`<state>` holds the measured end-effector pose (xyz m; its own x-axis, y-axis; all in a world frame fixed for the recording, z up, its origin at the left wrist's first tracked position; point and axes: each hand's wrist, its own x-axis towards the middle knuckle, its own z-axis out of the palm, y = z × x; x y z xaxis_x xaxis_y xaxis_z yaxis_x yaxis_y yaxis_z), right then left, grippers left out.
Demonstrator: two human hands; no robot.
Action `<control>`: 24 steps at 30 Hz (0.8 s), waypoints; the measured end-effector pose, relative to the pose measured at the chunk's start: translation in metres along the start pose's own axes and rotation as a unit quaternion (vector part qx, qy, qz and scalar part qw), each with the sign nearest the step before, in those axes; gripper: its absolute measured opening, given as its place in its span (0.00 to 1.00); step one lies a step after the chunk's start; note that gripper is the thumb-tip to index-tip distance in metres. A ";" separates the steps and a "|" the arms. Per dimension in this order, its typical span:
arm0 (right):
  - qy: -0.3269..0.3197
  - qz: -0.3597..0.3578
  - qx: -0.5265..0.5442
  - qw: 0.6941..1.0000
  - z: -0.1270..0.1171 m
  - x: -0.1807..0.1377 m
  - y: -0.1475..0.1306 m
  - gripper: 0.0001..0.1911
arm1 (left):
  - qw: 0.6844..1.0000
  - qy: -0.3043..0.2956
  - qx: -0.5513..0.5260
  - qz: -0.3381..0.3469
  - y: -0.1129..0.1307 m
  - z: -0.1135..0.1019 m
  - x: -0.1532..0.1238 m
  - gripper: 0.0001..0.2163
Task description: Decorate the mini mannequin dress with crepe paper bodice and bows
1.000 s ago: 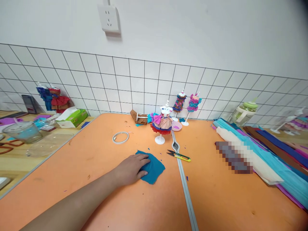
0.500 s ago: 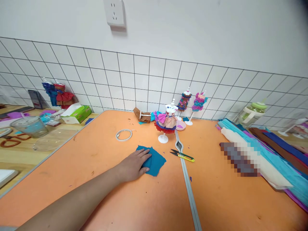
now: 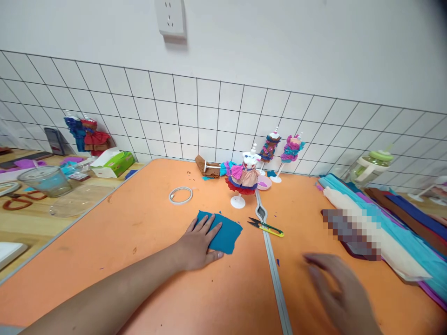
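Note:
My left hand lies flat and open on a teal-blue piece of crepe paper, fingers spread over its left side. One torn edge of the paper faces right. Blurred by motion, my right hand hovers at the lower right over the orange mat; thumb and forefinger are apart, and I see nothing between them. Thread snips with a yellow and dark green handle lie between the hands. Behind the paper stands a small dress form in a ruffled paper dress.
A cable ring lies at left centre. Further back are a toppled form, a pink dish and two dressed forms. Crepe paper strips and a pixelated phone-like object lie right. A tissue pack sits left.
My right hand has come into view at the lower right. My left hand has spread its fingers, and the blue paper lies flatter beneath it.

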<state>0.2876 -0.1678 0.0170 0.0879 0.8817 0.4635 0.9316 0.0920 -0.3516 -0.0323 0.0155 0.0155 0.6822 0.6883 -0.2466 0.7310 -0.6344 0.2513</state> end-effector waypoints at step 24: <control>-0.271 -0.213 -0.025 0.938 0.060 0.014 -0.003 0.31 | 0.995 -0.100 -0.017 0.006 -0.046 -0.039 -0.019 0.40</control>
<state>0.2653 -0.1282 -0.0243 -0.4761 0.8769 0.0662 0.8582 0.4798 -0.1827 -0.0792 0.0453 0.0448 0.6823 0.5957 -0.4238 0.7247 -0.6272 0.2852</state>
